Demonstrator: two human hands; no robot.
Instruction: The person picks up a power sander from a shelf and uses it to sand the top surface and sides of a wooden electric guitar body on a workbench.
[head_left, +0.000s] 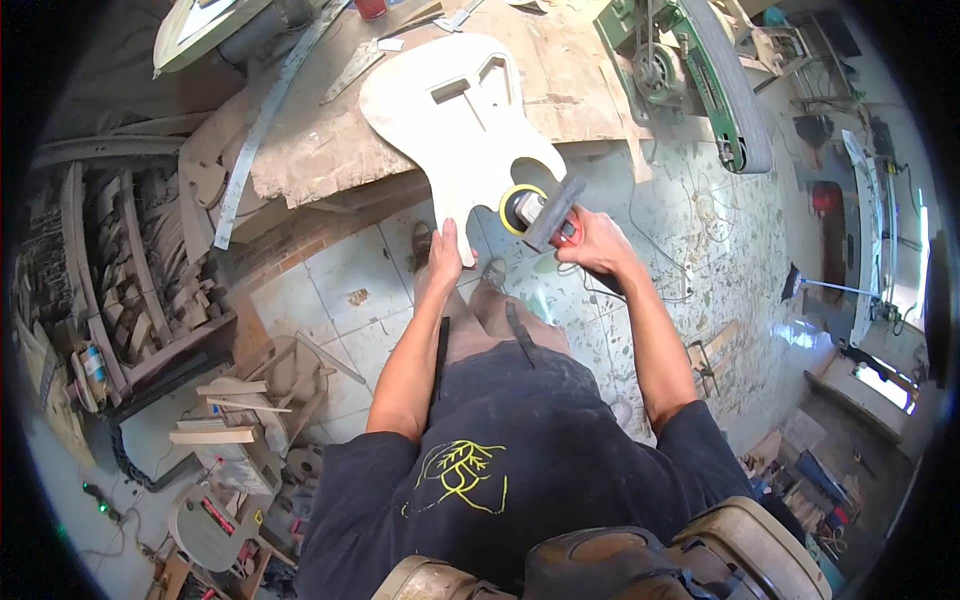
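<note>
A pale wooden electric guitar body (pixel 465 140) with routed cavities lies on the workbench, its horned end jutting over the near edge. My left hand (pixel 449 252) is closed around the tip of the longer horn. In my right hand (pixel 600 245) is a handheld power sander (pixel 556 213) with a dark and red body, gripped from the right. Its round, yellow-rimmed pad (pixel 515 208) stands on edge beside the inner curve between the horns. Whether the pad touches the wood I cannot tell.
The worn workbench (pixel 290 170) carries a long metal strip (pixel 265 130) at left. A green belt sander (pixel 715 90) stands at the right. Wood offcuts fill a rack (pixel 140 300) on the left, with more wood pieces (pixel 225 420) below. A cable (pixel 650 295) trails over the tiled floor.
</note>
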